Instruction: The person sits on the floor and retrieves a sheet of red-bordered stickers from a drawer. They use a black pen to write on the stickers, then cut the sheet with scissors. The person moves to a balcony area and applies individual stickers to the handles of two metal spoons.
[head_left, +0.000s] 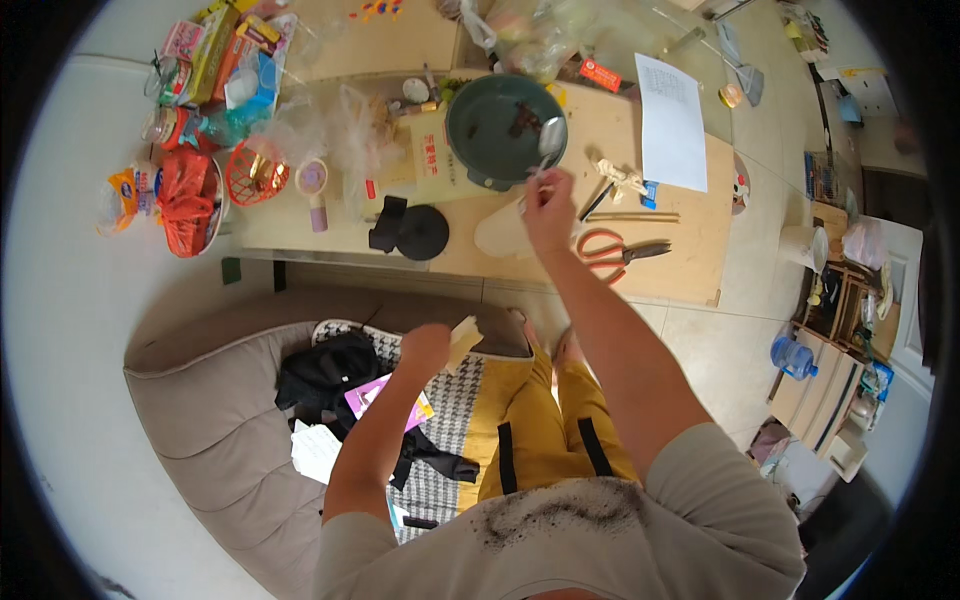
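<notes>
My right hand (549, 206) grips the handle of a metal spoon (553, 136), whose bowl is over the right side of a dark green round basin (480, 150). Dark brown scraps (525, 120) lie on the basin's bottom. Below that hand, a pale oval shape (499, 231), perhaps a board or sheet, rests partly hidden on the table. My left hand (425, 349) is held over the sofa's front edge, closed around a crumpled piece of cream paper or tissue (466, 343). Red-handled scissors (622, 253) lie right of my right forearm.
On the wooden table (675, 274) are a black round stand (422, 232), wooden chopsticks (634, 217), a white printed sheet (670, 120) and plastic bags (360, 135). Red baskets (256, 174) and boxes crowd its left end. Dark clothing (330, 371) and papers lie on the sofa (202, 420).
</notes>
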